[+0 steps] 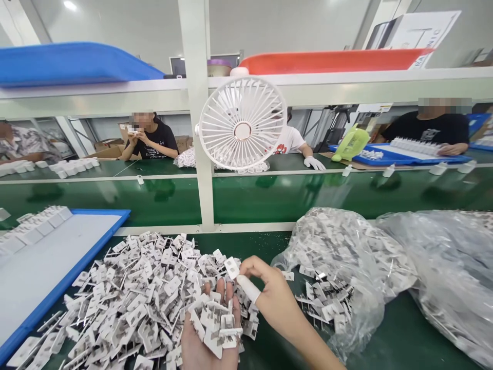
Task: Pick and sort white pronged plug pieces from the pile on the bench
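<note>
A big heap of small white plastic plug parts with metal prongs (134, 293) lies on the green bench in front of me. My left hand (210, 336) is palm up at the heap's right edge, cupped around a handful of these parts. My right hand (269, 295), with a white cot on one finger, pinches a single white part (231, 267) just above the left palm.
A blue-rimmed tray (50, 267) with a row of parts sits at the left. Two clear bags of parts (346, 257) lie at the right. A white fan (242, 123) hangs on the post ahead. Beyond the green conveyor (269, 195), several other people work.
</note>
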`<state>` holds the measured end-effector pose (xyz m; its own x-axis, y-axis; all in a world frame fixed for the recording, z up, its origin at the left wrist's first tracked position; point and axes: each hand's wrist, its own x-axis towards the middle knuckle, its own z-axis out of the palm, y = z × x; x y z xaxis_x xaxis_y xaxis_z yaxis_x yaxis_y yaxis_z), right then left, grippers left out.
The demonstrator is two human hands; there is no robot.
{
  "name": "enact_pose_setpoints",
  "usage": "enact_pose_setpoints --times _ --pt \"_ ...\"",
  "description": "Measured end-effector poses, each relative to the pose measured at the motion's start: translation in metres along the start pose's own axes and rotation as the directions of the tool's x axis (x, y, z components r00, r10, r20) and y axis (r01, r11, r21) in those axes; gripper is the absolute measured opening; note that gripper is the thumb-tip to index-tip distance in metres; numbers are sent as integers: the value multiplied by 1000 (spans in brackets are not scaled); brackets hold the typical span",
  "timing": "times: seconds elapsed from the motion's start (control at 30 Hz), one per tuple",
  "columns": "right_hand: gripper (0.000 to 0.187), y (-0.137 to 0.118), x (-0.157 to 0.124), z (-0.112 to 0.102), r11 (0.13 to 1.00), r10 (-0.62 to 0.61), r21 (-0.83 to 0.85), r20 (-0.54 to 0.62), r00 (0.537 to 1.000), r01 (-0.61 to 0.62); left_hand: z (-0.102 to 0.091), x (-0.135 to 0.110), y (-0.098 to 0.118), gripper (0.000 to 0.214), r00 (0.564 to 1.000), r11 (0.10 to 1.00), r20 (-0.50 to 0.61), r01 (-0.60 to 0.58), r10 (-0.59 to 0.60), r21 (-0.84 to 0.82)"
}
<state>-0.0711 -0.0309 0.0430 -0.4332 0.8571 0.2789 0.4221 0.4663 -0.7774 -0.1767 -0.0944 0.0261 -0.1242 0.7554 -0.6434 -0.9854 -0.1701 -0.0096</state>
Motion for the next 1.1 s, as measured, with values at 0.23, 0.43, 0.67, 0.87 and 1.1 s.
enact_pose_setpoints --times 0.23,0.43,0.67,0.87,1.1 --pt "8 -15 20 -13 986 4 -166 11 1000 -2 2 4 -6 43 998 999 58 -23 21 34" --pt "25 -55 36 -16 953 -299 108 488 820 284 4 -5 -6 26 997 992 -27 -73 76 106" --pt "21 -40 38 -5 982 -186 110 525 830 151 8 -14 -11 33 995 997 -79 59 -55 44" --pt "21 -31 39 -5 992 -122 73 484 866 99 2 -9 -12 16 997 997 -58 61 -58 48" --pt "22 -3 48 4 1000 -25 5 340 940 24 -7 -5 -9 27 981 982 -60 187 -185 36"
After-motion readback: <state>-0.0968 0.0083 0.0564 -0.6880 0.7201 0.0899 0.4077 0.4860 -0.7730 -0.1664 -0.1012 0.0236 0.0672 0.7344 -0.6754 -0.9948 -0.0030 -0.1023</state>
